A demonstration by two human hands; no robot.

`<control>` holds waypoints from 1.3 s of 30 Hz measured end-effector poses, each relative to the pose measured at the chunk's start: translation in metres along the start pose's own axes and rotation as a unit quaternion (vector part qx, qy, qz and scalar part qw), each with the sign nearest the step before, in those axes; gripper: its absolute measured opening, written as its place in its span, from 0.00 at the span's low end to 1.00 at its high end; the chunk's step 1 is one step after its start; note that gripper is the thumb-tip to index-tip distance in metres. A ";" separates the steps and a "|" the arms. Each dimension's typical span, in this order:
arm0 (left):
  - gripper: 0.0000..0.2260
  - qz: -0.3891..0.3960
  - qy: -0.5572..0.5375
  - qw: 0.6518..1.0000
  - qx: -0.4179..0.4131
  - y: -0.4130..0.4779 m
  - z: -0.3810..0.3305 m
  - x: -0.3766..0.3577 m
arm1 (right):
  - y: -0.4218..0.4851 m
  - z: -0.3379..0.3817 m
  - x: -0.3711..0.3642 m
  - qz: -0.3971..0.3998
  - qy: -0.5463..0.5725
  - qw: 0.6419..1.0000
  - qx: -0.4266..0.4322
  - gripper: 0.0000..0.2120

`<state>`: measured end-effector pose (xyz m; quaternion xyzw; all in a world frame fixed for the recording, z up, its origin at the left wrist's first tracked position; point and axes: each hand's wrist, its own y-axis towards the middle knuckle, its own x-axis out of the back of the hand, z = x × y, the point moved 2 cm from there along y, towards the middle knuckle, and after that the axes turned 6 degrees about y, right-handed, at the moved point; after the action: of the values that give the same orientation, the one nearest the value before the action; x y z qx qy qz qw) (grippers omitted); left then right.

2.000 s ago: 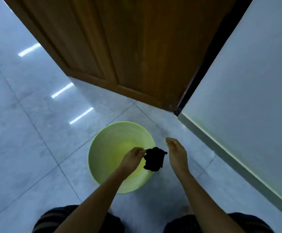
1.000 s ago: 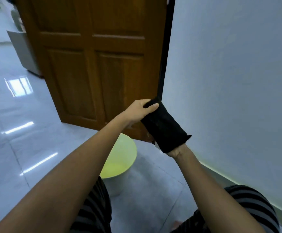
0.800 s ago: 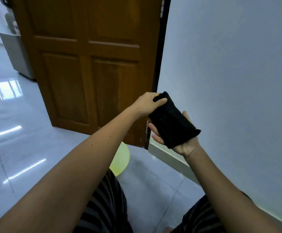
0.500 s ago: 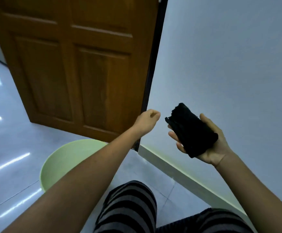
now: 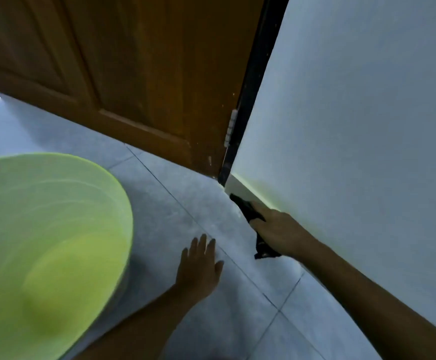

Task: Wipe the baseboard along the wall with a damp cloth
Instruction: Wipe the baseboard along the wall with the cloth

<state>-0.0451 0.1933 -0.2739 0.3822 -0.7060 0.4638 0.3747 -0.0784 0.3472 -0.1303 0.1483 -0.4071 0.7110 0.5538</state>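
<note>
Two hands: R hand (image 5: 276, 229) fingers grip cloth (image 5: 248, 210) on baseboard (image 5: 240, 187); L hand (image 5: 198, 266) fingers spread, floor (image 5: 180, 198).

Two bare forearms, no sleeves visible. Left hand (image 5: 198, 266) and right hand (image 5: 276, 229): no rings, watch or gloves seen.

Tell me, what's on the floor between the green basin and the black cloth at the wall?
Only the left hand, spread flat on the tiled floor, lies between the green basin and the black cloth, per the head view.

Pale tiled floor (image 5: 206, 198) under green basin (image 5: 42, 229), left hand (image 5: 198, 268).
</note>
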 end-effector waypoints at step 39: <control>0.35 -0.130 0.105 0.986 -0.004 0.061 0.024 -0.061 | 0.119 -0.045 -0.065 -0.021 -0.710 0.693 0.126 0.20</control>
<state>-0.0771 0.1992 -0.3573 0.4189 -0.6086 0.4460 0.5053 -0.1531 0.3307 -0.2512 0.6860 -0.5821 0.4270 0.0914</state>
